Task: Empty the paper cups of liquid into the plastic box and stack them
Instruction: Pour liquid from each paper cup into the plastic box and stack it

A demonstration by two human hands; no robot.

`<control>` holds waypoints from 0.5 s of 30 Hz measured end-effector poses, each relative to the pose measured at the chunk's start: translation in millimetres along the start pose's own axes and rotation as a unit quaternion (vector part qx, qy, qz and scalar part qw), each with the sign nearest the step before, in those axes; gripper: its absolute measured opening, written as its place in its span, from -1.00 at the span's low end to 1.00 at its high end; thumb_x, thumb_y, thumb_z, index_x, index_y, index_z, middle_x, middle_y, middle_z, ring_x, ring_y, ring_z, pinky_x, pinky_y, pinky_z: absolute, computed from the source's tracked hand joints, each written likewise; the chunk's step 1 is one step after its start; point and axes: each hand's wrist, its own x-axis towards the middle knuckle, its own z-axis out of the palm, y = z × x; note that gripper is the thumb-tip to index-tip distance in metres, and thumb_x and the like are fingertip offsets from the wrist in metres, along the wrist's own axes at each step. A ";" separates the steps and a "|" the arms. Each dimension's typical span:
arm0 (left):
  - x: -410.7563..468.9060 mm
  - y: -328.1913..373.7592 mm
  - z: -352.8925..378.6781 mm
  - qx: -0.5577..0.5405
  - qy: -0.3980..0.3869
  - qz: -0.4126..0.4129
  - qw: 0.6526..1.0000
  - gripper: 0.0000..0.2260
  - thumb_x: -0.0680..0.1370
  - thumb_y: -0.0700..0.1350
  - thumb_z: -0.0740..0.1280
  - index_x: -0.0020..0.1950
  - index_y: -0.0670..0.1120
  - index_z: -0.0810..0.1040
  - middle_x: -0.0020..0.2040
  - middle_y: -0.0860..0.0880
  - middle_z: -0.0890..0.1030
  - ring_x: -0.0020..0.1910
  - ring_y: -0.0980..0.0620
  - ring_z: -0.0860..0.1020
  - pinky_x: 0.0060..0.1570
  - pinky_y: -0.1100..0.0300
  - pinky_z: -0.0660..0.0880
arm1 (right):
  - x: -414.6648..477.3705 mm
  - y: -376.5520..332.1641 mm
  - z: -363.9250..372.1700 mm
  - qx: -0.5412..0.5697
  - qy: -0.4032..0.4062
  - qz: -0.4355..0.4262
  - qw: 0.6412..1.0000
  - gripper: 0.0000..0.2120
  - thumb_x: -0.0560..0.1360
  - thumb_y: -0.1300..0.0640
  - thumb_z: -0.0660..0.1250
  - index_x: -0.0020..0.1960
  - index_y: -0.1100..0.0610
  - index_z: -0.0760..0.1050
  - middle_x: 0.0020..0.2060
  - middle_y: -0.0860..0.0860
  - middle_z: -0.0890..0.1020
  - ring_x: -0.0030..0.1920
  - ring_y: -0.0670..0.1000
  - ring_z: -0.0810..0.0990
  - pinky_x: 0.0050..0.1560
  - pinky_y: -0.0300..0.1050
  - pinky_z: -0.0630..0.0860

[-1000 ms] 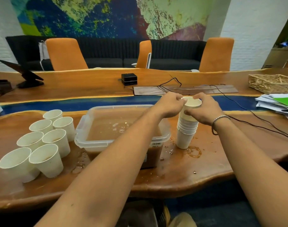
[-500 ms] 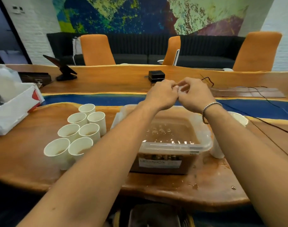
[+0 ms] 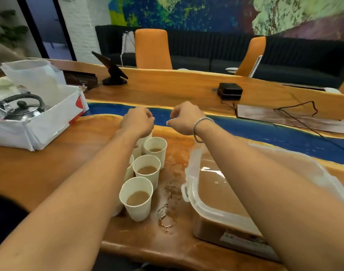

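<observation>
several filled cups (image 3: 138,212) beside the box (image 3: 196,204); right hand (image 3: 183,118) hovers, fingers (image 3: 174,114) loosely curled, empty; left hand (image 3: 137,121) fingers curled down, hold unclear.

Off to my left there's a white cardboard box (image 3: 40,132) with a steel kettle (image 3: 20,110) sitting in it. The wooden table (image 3: 50,173) has a blue resin strip (image 3: 274,132) running across it. Past that strip are a tablet on a stand (image 3: 110,69) and a small black box (image 3: 229,90) with a cable (image 3: 296,110) nearby. Two orange chairs (image 3: 152,49) stand on the far side, with a dark sofa (image 3: 304,55) and a colourful mural (image 3: 186,12) behind.
</observation>
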 end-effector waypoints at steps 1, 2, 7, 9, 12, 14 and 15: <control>8.5 -10.3 3.3 0.006 0.004 -0.026 1.000 -0.78 0.61 0.02 0.30 0.14 -0.02 0.67 0.13 -0.07 0.68 0.16 -0.13 0.58 0.14 0.00 0.54 | 9.8 -3.5 7.4 -0.008 -0.012 0.000 1.000 -0.85 0.51 0.07 0.40 0.04 0.09 0.63 -0.08 0.01 0.65 -0.08 0.05 0.61 -0.14 -0.09 0.58; 15.7 -18.9 6.3 0.015 0.004 -0.050 0.999 -0.76 0.61 0.03 0.30 0.15 -0.05 0.65 0.14 -0.10 0.67 0.17 -0.16 0.57 0.12 0.00 0.53 | 17.8 -6.2 13.9 -0.016 -0.021 -0.001 1.000 -0.85 0.50 0.08 0.40 0.02 0.11 0.64 -0.08 0.02 0.66 -0.08 0.06 0.63 -0.12 -0.07 0.61; 34.5 -38.6 20.0 0.083 -0.024 -0.139 0.986 -0.78 0.57 -0.10 0.31 0.17 -0.15 0.55 0.16 -0.18 0.61 0.14 -0.20 0.58 -0.03 0.04 0.48 | 45.2 -13.4 36.7 -0.031 -0.047 -0.007 0.998 -0.84 0.49 0.08 0.40 0.03 0.12 0.63 -0.09 0.04 0.67 -0.07 0.08 0.64 -0.03 0.02 0.66; 37.3 -40.4 24.2 0.103 -0.032 -0.144 0.984 -0.82 0.56 -0.17 0.31 0.14 -0.15 0.55 0.12 -0.17 0.62 0.10 -0.18 0.59 -0.09 0.06 0.48 | 50.8 -13.5 43.0 -0.033 -0.051 -0.007 0.998 -0.82 0.49 0.07 0.41 0.04 0.12 0.62 -0.10 0.04 0.66 -0.08 0.07 0.64 -0.02 0.04 0.66; 39.9 -39.8 24.6 0.123 -0.025 -0.129 0.984 -0.83 0.56 -0.20 0.30 0.14 -0.15 0.54 0.12 -0.16 0.63 0.12 -0.18 0.58 -0.11 0.08 0.43 | 53.6 -10.3 46.7 -0.039 -0.045 -0.003 0.998 -0.82 0.48 0.04 0.41 0.03 0.12 0.63 -0.09 0.03 0.66 -0.09 0.06 0.63 -0.03 0.04 0.67; 38.5 -35.3 21.0 0.138 -0.016 -0.111 0.984 -0.87 0.57 -0.18 0.29 0.10 -0.11 0.52 0.15 -0.15 0.62 0.14 -0.17 0.58 -0.11 0.10 0.41 | 51.2 -7.3 43.8 -0.039 -0.044 0.002 0.998 -0.82 0.48 0.05 0.41 0.01 0.13 0.63 -0.07 0.05 0.68 -0.07 0.08 0.64 -0.05 0.00 0.65; 37.7 -32.0 17.4 0.141 -0.009 -0.106 0.984 -0.90 0.57 -0.17 0.29 0.08 -0.09 0.51 0.16 -0.15 0.62 0.15 -0.17 0.58 -0.10 0.11 0.40 | 48.6 -6.5 40.4 -0.037 -0.043 0.005 0.998 -0.81 0.49 0.05 0.41 0.02 0.15 0.63 -0.05 0.07 0.68 -0.05 0.10 0.65 -0.06 -0.01 0.64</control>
